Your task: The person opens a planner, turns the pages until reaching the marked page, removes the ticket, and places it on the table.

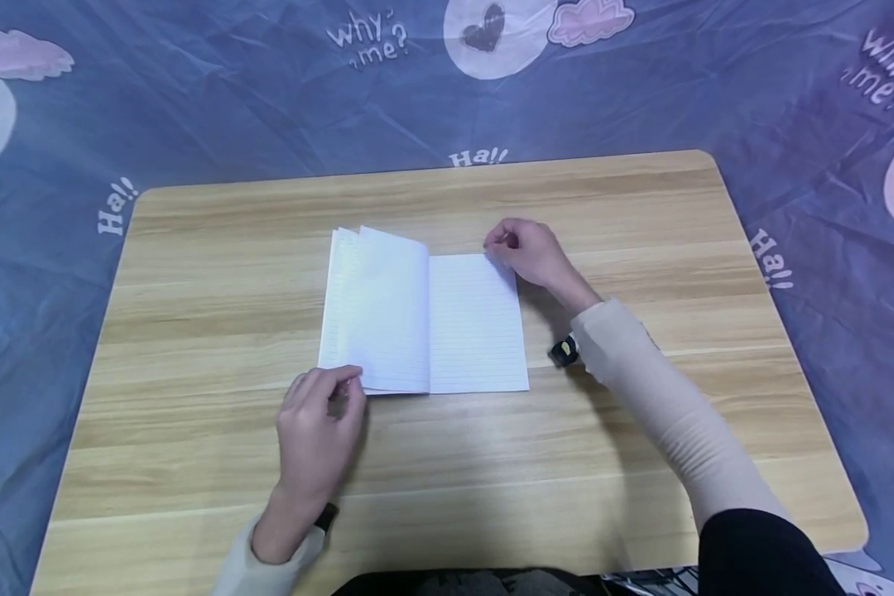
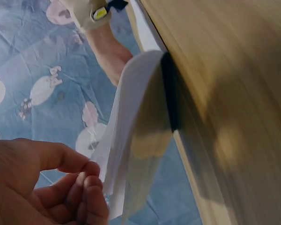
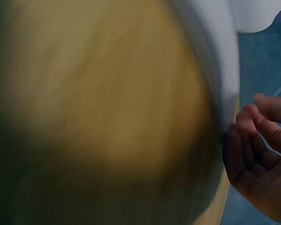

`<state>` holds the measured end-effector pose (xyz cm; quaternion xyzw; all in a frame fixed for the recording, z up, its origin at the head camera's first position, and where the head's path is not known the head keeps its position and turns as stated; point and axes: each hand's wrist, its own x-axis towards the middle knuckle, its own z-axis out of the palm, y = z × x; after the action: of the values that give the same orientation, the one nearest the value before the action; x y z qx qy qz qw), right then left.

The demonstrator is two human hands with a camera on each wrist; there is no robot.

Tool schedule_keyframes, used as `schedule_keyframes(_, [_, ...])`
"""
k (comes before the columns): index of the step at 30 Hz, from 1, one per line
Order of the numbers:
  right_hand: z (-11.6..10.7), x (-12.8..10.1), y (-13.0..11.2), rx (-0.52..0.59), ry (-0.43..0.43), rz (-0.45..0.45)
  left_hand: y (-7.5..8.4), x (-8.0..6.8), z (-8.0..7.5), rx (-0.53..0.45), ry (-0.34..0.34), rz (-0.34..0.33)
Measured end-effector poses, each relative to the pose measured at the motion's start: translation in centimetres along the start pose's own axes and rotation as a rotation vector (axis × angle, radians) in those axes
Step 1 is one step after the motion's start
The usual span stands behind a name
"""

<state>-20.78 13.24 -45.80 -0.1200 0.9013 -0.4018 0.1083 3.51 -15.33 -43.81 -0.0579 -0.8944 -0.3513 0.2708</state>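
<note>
An open lined notebook (image 1: 447, 323) lies in the middle of the wooden table (image 1: 641, 430). My left hand (image 1: 346, 382) is at its near left corner and pinches a few lifted pages (image 2: 131, 131) between thumb and fingers (image 2: 86, 176). My right hand (image 1: 502, 242) is at the far right corner of the right-hand page. In the blurred right wrist view its fingers (image 3: 246, 119) are loosely curled, with their tips touching the page's edge (image 3: 220, 61) and the thumb apart. The left-hand pages arch up off the table (image 2: 234, 93).
A blue cloth (image 1: 194, 83) printed with words and pink and white shapes lies under the table and around it. A small black and yellow device (image 1: 564, 351) sits at my right wrist. Bare wood surrounds the notebook on all sides.
</note>
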Motion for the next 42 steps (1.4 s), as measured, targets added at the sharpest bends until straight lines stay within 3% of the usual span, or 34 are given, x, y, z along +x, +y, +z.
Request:
schedule_keyframes(2, [0.0,0.1,0.4,-0.113,0.010,-0.024,-0.2,0.0,-0.2,0.030,-0.018,-0.037])
schedule_keyframes(5, [-0.1,0.1,0.8,-0.172,0.008,-0.029,-0.5,0.0,-0.4,0.063,-0.021,-0.069])
schedule_keyframes(13, [-0.9,-0.2,1.0,-0.197,-0.029,-0.021,-1.7,-0.2,-0.5,0.136,-0.047,-0.151])
schedule_keyframes(23, [-1.4,-0.3,1.7,-0.194,-0.073,-0.081,-2.8,-0.4,0.0,0.196,-0.121,-0.225])
schedule_keyframes(27, [-1.3,-0.2,1.9,-0.203,-0.066,-0.093,-3.3,-0.2,0.4,0.207,-0.181,-0.245])
schedule_keyframes(34, [-1.7,-0.5,1.8,-0.199,-0.090,-0.084,-3.6,0.4,0.6,0.239,-0.349,-0.341])
schedule_keyframes(42, [-1.6,-0.3,1.9,-0.216,-0.086,-0.091,-3.8,0.8,0.6,0.263,-0.398,-0.371])
